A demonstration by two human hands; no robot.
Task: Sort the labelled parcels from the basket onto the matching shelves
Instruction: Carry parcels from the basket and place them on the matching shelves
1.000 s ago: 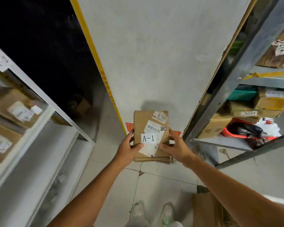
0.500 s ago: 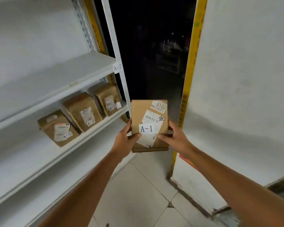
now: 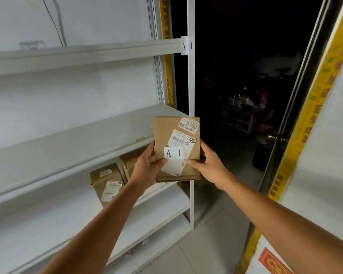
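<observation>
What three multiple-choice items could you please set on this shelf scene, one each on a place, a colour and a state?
1. Where is the A-1 shelf tag?
A) on the floor
B) at the right end of the uppermost visible shelf
C) on the lowest shelf

2. What colour is the A-1 parcel?
A) brown
B) blue
C) black

3. How is the parcel held?
A) lying flat on a shelf
B) by one hand alone
C) gripped from both sides by two hands

Answers:
1 B: the tag sits where that shelf's front edge meets the white upright.
2 A: it is plain brown cardboard.
3 C: the left hand grips its left edge and the right hand its right edge.
</observation>
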